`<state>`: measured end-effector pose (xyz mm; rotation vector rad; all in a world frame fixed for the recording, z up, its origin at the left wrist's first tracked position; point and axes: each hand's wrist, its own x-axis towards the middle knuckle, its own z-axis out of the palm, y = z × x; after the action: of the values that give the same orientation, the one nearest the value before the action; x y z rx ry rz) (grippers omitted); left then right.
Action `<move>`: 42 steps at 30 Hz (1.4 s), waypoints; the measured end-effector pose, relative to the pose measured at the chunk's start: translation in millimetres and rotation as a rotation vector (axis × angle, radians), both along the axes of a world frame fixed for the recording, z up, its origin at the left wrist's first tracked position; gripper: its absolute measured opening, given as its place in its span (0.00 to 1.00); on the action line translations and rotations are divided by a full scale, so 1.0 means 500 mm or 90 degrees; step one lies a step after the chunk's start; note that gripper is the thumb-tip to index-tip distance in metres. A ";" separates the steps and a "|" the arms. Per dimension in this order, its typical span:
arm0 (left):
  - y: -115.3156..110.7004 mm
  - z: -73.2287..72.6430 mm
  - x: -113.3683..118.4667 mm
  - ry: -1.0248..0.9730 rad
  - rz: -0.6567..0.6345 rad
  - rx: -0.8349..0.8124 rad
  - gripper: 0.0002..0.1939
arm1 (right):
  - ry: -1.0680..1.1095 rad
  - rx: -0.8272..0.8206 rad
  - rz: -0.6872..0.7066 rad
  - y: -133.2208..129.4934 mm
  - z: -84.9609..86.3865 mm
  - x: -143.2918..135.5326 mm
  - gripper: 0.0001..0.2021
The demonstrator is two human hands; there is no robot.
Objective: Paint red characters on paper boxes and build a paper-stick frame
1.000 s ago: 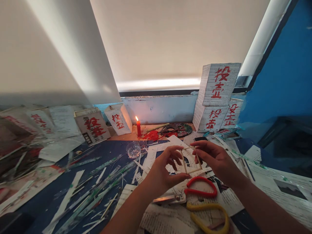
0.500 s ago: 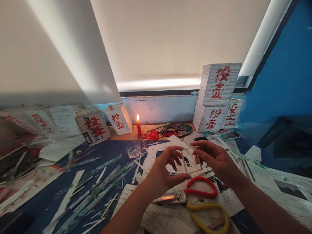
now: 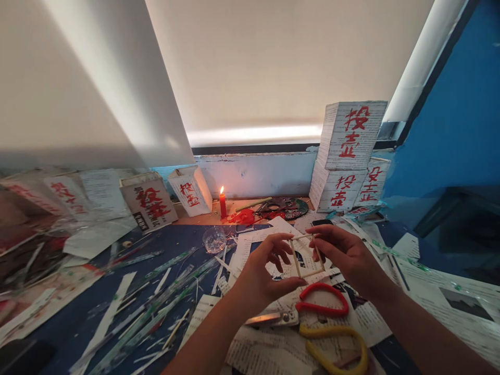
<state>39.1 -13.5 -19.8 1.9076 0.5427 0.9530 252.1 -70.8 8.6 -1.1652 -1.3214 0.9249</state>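
Observation:
Between my two hands a small square frame of thin pale sticks (image 3: 308,274) is held above the printed papers. My left hand (image 3: 269,268) grips its left side, with the index fingertip at the upper corner and the thumb at the lower one. At the right side, my right hand (image 3: 344,252) pinches the frame near its upper corner with thumb and fingers. Just below the hands lie scissors (image 3: 332,333) with one red and one yellow handle loop, their blades pointing left.
A lit red candle (image 3: 223,204) burns at the back beside a clear round dish (image 3: 214,240). Paper-covered boxes (image 3: 349,130) with red characters are stacked at the right. Another paper box (image 3: 189,191) stands left of the candle. Plastic and paper strips (image 3: 156,291) litter the left.
The candle flame has flickered slightly lower. My hands and the stick frame stay in nearly the same position.

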 end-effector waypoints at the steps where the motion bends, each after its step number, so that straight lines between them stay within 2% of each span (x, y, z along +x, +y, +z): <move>1: 0.000 0.000 0.000 0.000 0.002 0.001 0.38 | 0.000 0.001 -0.002 0.000 0.001 0.000 0.11; 18: 0.004 -0.002 0.002 0.003 -0.002 0.100 0.38 | -0.049 -0.022 -0.052 0.004 -0.008 -0.011 0.11; 26: 0.002 -0.001 0.001 0.015 0.002 0.097 0.38 | -0.038 -0.021 -0.054 0.004 -0.010 -0.012 0.11; 32: 0.006 -0.002 0.000 0.002 0.037 0.091 0.37 | 0.009 -0.012 -0.001 0.002 -0.006 -0.005 0.16; 35: 0.007 -0.002 -0.002 0.005 0.065 0.086 0.38 | 0.004 -0.016 0.020 0.003 -0.007 -0.003 0.13; 42: 0.005 -0.005 -0.002 0.008 0.067 0.078 0.38 | -0.005 -0.017 0.014 0.002 -0.007 -0.005 0.11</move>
<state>38.2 -11.2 -22.2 2.0106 0.6098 1.0637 249.5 -69.6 4.9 -1.1776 -1.3355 0.9572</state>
